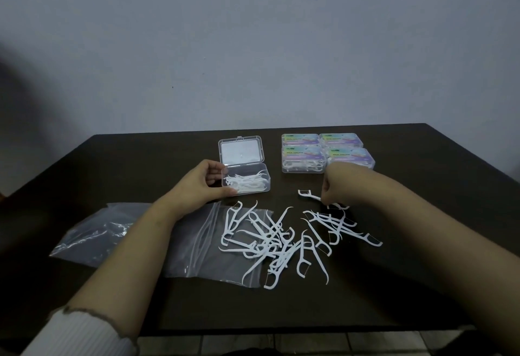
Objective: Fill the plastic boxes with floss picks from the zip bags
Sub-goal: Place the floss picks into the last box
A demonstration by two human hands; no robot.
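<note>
On table (112, 158): left hand (205, 181) grips open box (247, 178); right hand (333, 186) pinches pick (306, 194).

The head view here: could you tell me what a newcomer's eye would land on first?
First, the scatter of white floss picks on the dark table, partly lying over a zip bag. Behind it, the left hand holds an open clear box part-filled with picks, while the right hand pinches one floss pick before four closed labelled boxes.
</note>
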